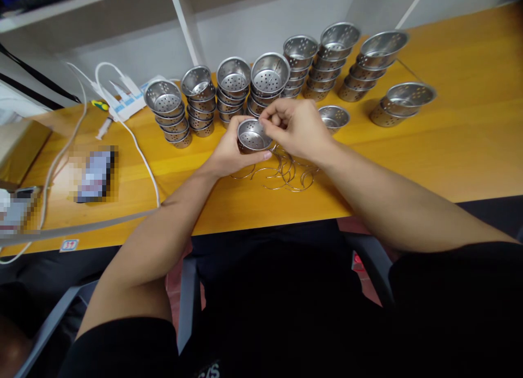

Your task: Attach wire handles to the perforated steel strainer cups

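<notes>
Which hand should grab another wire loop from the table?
Probably the right hand. Its fingers pinch at the cup's rim, directly above the wire loops. The left hand is wrapped around the cup, holding it.

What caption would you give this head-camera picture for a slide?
Two hands, left and right, hold a small perforated metal cup above loose wire handles, stacked cups behind.

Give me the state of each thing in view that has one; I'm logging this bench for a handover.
Left hand: closed around the perforated cup.
Right hand: fingers pinched at the cup's rim.
Perforated cup: held above the table, mouth up.
Wire pieces: loose, lying in a heap on the table.
Stacked cups: nested in upright stacks.
Single cup: alone, mouth up.
</notes>
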Available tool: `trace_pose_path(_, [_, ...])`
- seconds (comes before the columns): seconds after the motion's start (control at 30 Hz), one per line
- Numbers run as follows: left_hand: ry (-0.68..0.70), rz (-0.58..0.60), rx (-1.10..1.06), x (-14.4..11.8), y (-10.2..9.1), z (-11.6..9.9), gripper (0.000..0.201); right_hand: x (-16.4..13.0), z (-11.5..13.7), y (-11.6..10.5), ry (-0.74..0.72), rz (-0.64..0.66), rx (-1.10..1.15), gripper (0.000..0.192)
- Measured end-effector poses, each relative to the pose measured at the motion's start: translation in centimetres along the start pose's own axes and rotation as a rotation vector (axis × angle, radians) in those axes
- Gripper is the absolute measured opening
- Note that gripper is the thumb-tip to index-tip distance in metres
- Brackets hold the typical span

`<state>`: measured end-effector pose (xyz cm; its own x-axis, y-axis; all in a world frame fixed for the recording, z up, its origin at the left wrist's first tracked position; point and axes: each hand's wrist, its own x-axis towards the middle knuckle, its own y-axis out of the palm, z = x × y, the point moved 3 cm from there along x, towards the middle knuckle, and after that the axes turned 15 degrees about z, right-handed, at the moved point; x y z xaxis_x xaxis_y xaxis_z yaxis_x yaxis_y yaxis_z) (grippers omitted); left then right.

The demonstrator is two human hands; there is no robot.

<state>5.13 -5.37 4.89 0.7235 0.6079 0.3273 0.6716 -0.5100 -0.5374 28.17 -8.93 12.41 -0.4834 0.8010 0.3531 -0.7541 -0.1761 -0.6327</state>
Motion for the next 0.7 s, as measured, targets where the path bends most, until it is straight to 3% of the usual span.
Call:
trace_pose_path(0.33, [0.024, -0.026, 0.099, 0.1, 0.3, 0.2, 0.114, 0.4, -0.6, 0.5, -0.006, -0.016, 0.117, 0.031])
trace_pose_path(0.53, [-0.015, -0.046, 0.029, 0.3, 0.1, -0.6, 0.110, 0.4, -0.4, 0.8, -0.048, -0.034, 0.181, 0.035])
trace_pose_path(0.6, [-0.040, -0.047, -0.021, 0.2, -0.2, -1.4, 0.106, 0.4, 0.0, 0.5, -0.098, 0.006, 0.250, 0.043])
trace_pose_path(0.7, [-0.070, -0.030, -0.114, 0.0, -0.9, -2.5, 0.100, 0.2, 0.5, -0.2, -0.180, 0.177, 0.358, 0.060])
